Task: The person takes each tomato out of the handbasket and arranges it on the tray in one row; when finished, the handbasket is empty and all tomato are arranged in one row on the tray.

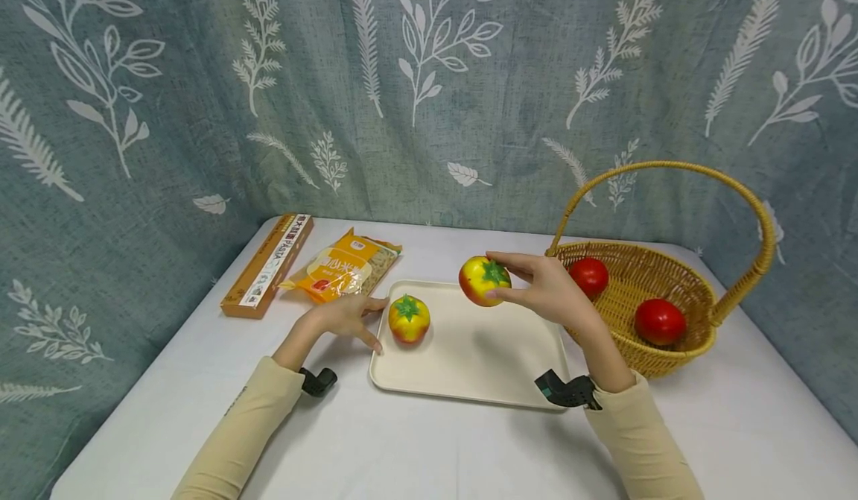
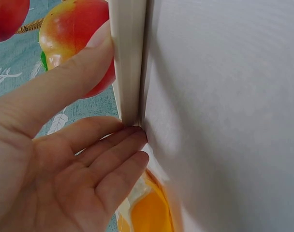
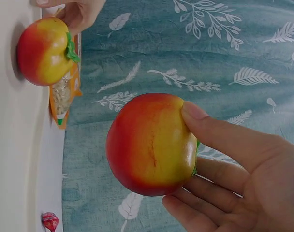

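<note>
My right hand (image 1: 546, 284) pinches a yellow-and-red persimmon (image 1: 479, 282) between thumb and fingers, raised over the cream tray (image 1: 462, 381). Its green leafy top faces the palm, partly covered by the fingers; the right wrist view shows its smooth red-and-yellow side (image 3: 149, 145). A second persimmon (image 1: 409, 321) sits on the tray's left side, green top up. At the tray's left edge is my left hand (image 1: 342, 316), thumb and fingers spread apart. In the left wrist view, the thumb touches the rim (image 2: 130, 63), and loosely extended fingers rest against the tray's corner.
A wicker basket (image 1: 617, 362) with a tall arched handle stands at the right, two red round fruits (image 1: 660, 321) inside. Behind my left hand lie an orange food bag (image 1: 345, 265) and a long pasta box (image 1: 268, 265). A patterned curtain (image 1: 402, 165) hangs behind the white table.
</note>
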Motion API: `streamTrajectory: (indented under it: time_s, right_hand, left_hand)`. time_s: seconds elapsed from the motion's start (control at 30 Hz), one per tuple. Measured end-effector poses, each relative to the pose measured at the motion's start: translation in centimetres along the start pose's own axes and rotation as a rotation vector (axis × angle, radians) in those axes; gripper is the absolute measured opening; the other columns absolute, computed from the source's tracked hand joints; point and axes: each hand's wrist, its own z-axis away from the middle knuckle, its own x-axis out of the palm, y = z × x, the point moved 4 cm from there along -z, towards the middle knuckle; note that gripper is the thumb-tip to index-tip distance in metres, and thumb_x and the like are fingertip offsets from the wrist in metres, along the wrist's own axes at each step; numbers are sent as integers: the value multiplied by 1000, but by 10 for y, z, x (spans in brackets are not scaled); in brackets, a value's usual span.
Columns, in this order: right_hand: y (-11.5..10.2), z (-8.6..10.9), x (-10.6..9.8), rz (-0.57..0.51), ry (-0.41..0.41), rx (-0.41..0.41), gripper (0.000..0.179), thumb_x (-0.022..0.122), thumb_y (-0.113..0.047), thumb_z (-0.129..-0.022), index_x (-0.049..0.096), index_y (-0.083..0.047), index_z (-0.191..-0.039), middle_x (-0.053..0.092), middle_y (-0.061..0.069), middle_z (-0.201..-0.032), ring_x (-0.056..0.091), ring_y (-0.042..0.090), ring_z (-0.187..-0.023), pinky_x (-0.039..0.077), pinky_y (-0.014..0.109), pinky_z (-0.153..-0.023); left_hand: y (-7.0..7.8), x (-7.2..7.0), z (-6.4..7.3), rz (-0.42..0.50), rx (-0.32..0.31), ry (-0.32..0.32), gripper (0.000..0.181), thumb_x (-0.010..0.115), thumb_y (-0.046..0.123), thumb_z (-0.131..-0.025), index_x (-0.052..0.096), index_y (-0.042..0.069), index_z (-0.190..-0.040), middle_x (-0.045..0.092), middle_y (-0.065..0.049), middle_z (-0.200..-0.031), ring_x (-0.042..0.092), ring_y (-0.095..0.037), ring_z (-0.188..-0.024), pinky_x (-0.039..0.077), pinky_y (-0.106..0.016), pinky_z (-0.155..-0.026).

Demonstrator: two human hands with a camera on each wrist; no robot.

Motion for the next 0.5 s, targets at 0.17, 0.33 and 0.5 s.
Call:
streamTrajectory:
  time_s: [0.17,0.33,0.5]
  right_hand:
    - [3,-5,13,10,-17,-19,59,80,-18,-80,58,-2,-132,57,14,-134,51,30,-126,44,37,-101]
    - [11,-9,27,42,-57,-16,59,80,-19,-80,59,-2,-131,58,15,-131,54,31,-123,46,39,-100]
    - [18,-11,38,73,-103,-4,58,80,-21,-80,59,-1,-131,60,15,-130,55,31,-121,46,40,-100]
  left_hand:
    - [1,-1,0,0,1,1,94,88,27,-69,40,-4,-144,41,-17,-147,44,-34,-131,38,-43,-107]
    - [1,-1,0,-3,10,-1,95,88,27,-69,39,-5,-144,40,-18,-147,43,-34,-131,37,-42,-108]
    - [2,-1,0,-2,26,-5,94,88,26,-69,39,-7,-143,40,-19,-147,43,-35,-131,37,-43,-108]
